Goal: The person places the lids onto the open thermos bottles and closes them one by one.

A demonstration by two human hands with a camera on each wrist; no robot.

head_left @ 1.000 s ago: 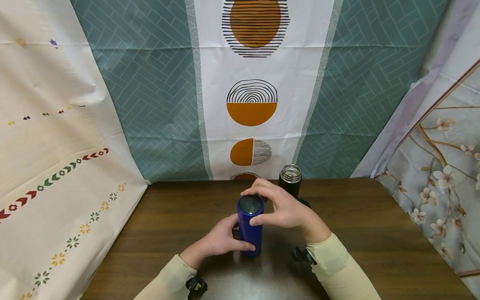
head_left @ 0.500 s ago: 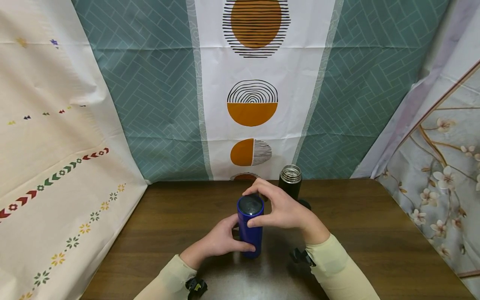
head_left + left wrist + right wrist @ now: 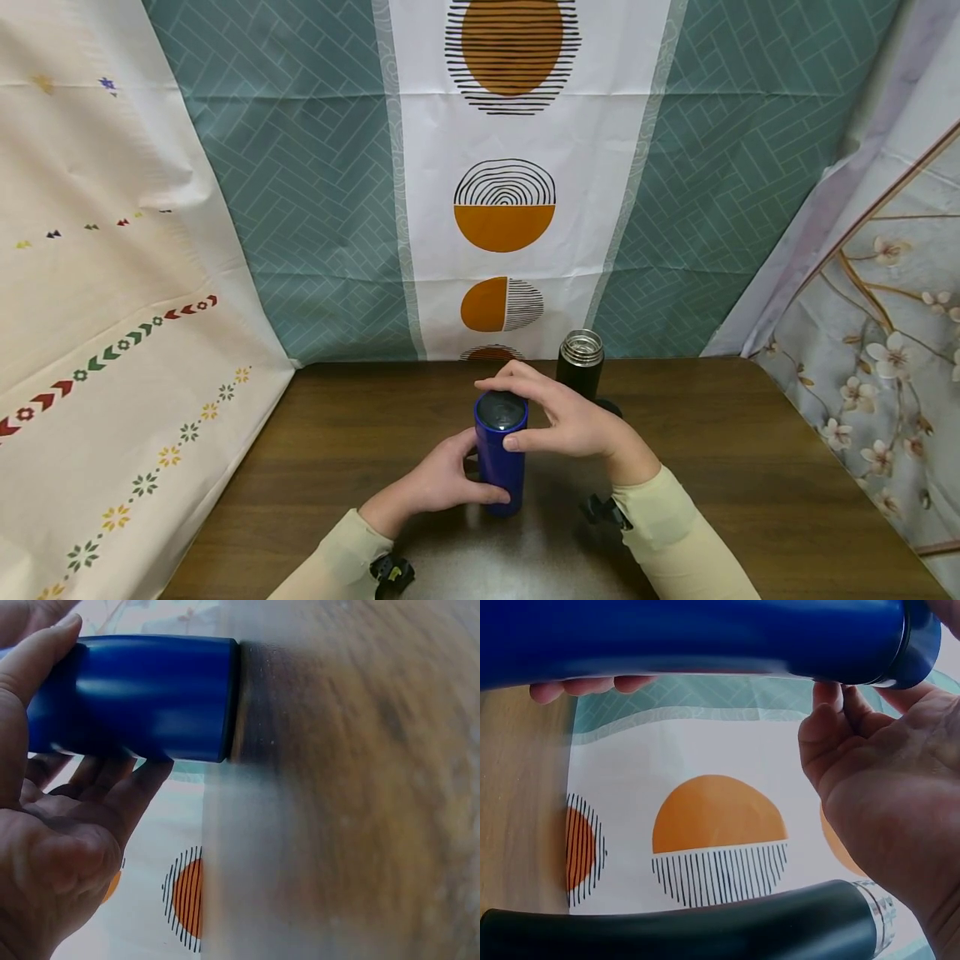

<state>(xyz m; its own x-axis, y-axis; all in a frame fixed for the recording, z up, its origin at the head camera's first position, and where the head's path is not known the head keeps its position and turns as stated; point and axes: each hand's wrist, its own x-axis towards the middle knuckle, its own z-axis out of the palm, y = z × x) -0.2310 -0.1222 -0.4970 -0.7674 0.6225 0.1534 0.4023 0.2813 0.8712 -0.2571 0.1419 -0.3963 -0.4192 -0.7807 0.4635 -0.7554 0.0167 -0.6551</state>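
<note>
A blue thermos flask [image 3: 491,462] stands upright on the table, its dark-topped lid [image 3: 501,410] in place. My left hand [image 3: 438,477] grips the lower body, thumb on the near side and fingers around the back. In the left wrist view the flask's base touches the tabletop. At the top, my right hand [image 3: 566,419] holds the lid between thumb and fingers. The right wrist view shows fingertips under the lid's rim, with the thumb mostly out of frame. Behind the right hand is a dark flask [image 3: 580,375], uncapped, with a bare metal threaded neck.
A small black round object [image 3: 609,407] lies beside the dark flask, partly covered by the right hand. The brown wooden table [image 3: 712,467] ends at a hanging patterned cloth [image 3: 330,250]. More cloths hang at both sides.
My right hand's thumb and fingers have shifted back and forth around the lid; the index finger now reaches farther left across the far rim. The left hand and both flasks stay put.
</note>
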